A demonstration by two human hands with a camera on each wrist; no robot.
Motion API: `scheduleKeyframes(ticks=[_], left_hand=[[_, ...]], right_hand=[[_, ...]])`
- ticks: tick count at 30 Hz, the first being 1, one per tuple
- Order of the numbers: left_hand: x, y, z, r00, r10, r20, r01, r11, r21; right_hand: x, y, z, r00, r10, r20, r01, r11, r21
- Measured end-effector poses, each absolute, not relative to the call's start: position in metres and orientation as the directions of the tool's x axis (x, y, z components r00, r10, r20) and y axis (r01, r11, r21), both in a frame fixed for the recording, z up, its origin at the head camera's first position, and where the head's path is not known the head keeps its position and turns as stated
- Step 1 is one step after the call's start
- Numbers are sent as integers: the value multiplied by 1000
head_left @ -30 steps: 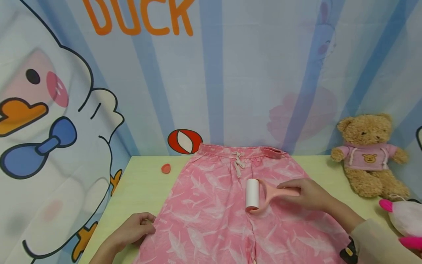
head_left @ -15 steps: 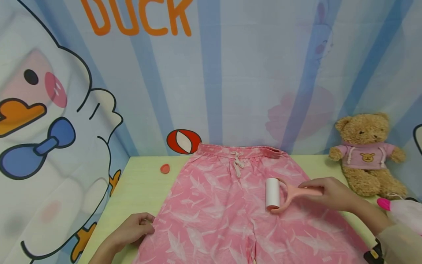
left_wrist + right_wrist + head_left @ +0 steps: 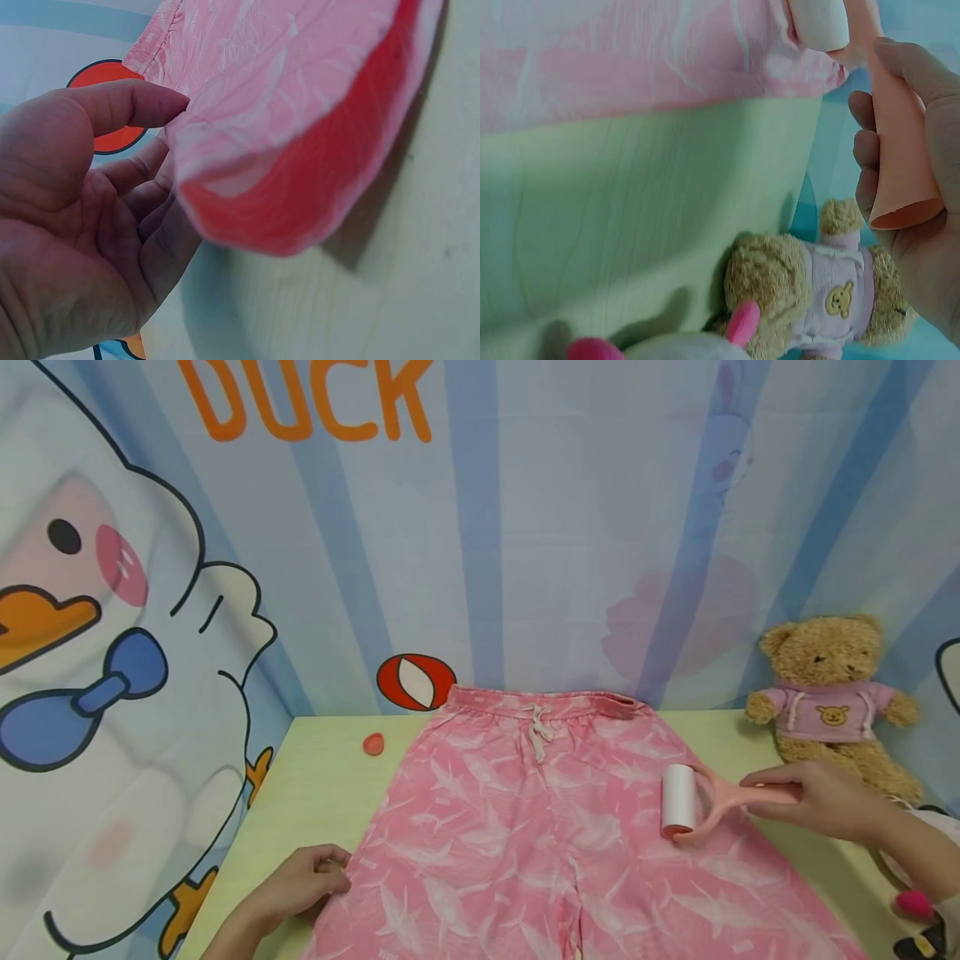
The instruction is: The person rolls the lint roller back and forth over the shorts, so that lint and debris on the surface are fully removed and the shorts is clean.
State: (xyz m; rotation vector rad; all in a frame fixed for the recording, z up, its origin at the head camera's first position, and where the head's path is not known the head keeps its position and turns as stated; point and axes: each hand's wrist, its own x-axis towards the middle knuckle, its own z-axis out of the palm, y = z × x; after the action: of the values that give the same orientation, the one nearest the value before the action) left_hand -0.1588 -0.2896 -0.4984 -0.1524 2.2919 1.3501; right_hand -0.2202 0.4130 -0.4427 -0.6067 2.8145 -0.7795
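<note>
Pink shorts (image 3: 480, 827) with a white fish print and a drawstring lie spread on the pale yellow table. My right hand (image 3: 825, 797) grips the peach handle of a lint roller (image 3: 678, 800), whose white roll is on the right leg of the shorts near its outer edge. In the right wrist view, the fingers wrap round the handle (image 3: 904, 150). At the left edge of the shorts, my left hand (image 3: 303, 881) pinches the fabric. The left wrist view shows the thumb (image 3: 142, 103) on top of the cloth, with the red inside of the leg opening facing the camera.
A teddy bear (image 3: 828, 693) in a pink hoodie sits at the back right. Beside it is a white plush toy with pink parts (image 3: 682, 346), partly behind my right arm. A small red piece (image 3: 373, 744) lies left of the waistband. A printed cloth backdrop (image 3: 555, 527) rises behind the table.
My right hand has moved the lint roller rightward across the shorts, from near the middle seam to the right leg's outer side. The left hand stays in place at the left edge.
</note>
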Motion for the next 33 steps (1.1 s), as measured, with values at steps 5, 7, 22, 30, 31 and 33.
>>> scheduleKeyframes(ticks=[5,7,22,30,31,33], left_hand=[[-159,-289,-497,-882,134,-453,-328,517,791],[-158,-289,-497,-881,134,-453,-328,517,791],[-159,-289,-498,-879,145,-454,-329,505,798],[-159,-288,-498,-880,126,-457,-334,520,786],[-159,-288,-499,-881,125,-456,-334,520,786],[-159,-288,-499,-881,124,-456,-333,520,786]], right_hand=[[-215,425,-435,-911,-400,-96,-312,824,-473],[-213,429,-432,-912,-401,-88,-325,836,-442],[-205,440,-429,-951,-305,-48,-282,920,-272],[-209,430,-436,-947,-316,-59,-273,888,-369],[-210,428,-437,-946,-319,-57,-273,880,-389],[-213,423,-440,-945,-323,-58,-270,865,-424]])
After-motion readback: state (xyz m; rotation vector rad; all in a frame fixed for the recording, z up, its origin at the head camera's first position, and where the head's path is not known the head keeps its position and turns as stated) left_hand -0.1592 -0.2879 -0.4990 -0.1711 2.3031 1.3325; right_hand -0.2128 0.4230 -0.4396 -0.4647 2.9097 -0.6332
